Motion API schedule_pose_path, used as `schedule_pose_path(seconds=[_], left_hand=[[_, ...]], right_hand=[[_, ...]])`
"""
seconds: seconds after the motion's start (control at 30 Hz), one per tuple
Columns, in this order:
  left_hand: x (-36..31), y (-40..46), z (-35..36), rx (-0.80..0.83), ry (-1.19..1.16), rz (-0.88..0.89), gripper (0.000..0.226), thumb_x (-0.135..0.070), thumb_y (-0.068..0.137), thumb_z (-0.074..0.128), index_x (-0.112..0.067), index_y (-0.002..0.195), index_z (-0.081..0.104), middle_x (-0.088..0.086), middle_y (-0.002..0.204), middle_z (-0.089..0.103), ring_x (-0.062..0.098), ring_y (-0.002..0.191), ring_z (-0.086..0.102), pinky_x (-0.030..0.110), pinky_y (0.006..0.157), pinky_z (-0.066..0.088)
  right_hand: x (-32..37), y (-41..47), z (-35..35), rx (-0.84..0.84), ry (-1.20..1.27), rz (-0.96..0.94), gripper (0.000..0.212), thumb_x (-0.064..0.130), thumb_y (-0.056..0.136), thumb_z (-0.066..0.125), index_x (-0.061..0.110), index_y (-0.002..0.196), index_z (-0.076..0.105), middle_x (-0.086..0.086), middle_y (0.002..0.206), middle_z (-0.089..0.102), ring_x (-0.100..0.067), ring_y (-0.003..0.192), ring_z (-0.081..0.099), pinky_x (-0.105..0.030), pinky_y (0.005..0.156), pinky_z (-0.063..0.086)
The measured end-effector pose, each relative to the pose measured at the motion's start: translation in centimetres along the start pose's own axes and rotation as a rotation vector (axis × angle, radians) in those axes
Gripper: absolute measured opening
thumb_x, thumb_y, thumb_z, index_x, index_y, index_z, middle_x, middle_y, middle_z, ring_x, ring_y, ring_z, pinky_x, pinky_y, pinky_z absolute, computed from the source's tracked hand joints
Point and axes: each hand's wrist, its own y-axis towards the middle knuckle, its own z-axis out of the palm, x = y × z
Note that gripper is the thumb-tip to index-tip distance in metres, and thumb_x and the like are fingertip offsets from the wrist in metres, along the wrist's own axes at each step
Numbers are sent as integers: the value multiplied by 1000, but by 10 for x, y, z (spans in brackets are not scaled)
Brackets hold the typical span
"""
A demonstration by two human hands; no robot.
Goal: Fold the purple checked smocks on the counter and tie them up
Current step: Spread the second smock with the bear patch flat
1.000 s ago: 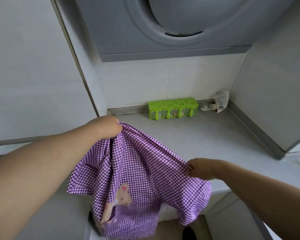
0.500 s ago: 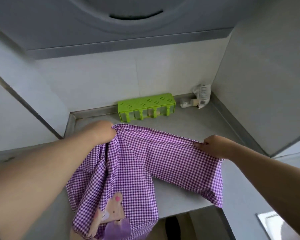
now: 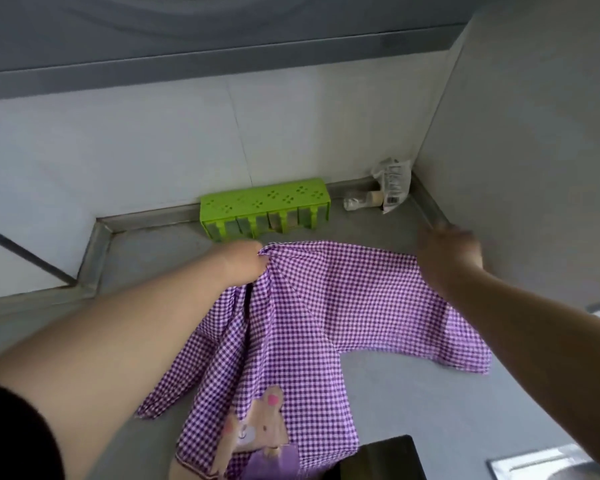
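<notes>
- Head view, the one camera: I am laying a purple checked smock (image 3: 312,313) out over the grey bench (image 3: 413,403), its upper edge stretched between my two hands and its bear patch hanging toward the near edge.
- Head view, risks: in my judgement the main danger is the lower part of the smock, which runs out of frame past the front of the bench; its weight could drag the cloth off if either grip lets go early.
- Head view, risks: the left side is bunched into deep pleats under my left hand (image 3: 245,263), and folding from there would likely lock in a crooked crease.
- Head view, risks: a green rack (image 3: 265,207) stands just behind the cloth's top edge, and a crumpled packet (image 3: 392,183) lies in the back corner; pushing the smock further back could snag or shove them.
- Head view, risks: a dark object (image 3: 381,459) at the near edge sits beside the hem, apparently touching it, and could catch it.
- Head view, left hand: clenched on a gathered knot of fabric at the smock's top, knuckles up, forearm reaching forward from the lower left.
- Head view, right hand (image 3: 447,258): blurred, held at the smock's far right top corner with the wrist bent down; it appears to pinch the corner, though the fingers themselves are too smeared for me to be sure.
- Head view, right arm: stretches in from the lower right, crossing above the sleeve that lies flat on the bench.
</notes>
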Motion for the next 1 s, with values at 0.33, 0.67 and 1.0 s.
schedule_pose_path(seconds=[0.33, 0.67, 1.0], left_hand=[[27, -3, 14, 12, -167, 14, 48, -45, 100, 62, -17, 140, 55, 8, 141, 62, 27, 123, 61, 38, 101, 49], [161, -22, 32, -33, -301, -374, 50, -39, 109, 41, -1, 133, 63, 23, 138, 63, 37, 123, 62, 40, 102, 49], [185, -12, 56, 8, -1204, -604, 36, -35, 98, 53, -11, 105, 78, 14, 106, 80, 37, 98, 76, 55, 101, 56]], right_hand=[[174, -46, 38, 330, 606, -449, 67, 62, 100, 38, 34, 159, 22, -1, 162, 37, -31, 140, 47, -49, 111, 40], [160, -9, 61, 437, 194, -89, 105, 90, 82, 13, 17, 149, 49, -11, 156, 47, -33, 137, 51, -52, 108, 46], [230, -23, 44, 396, 399, -331, 95, 86, 88, 26, 31, 163, 8, -17, 171, 3, -39, 156, 12, -60, 119, 29]])
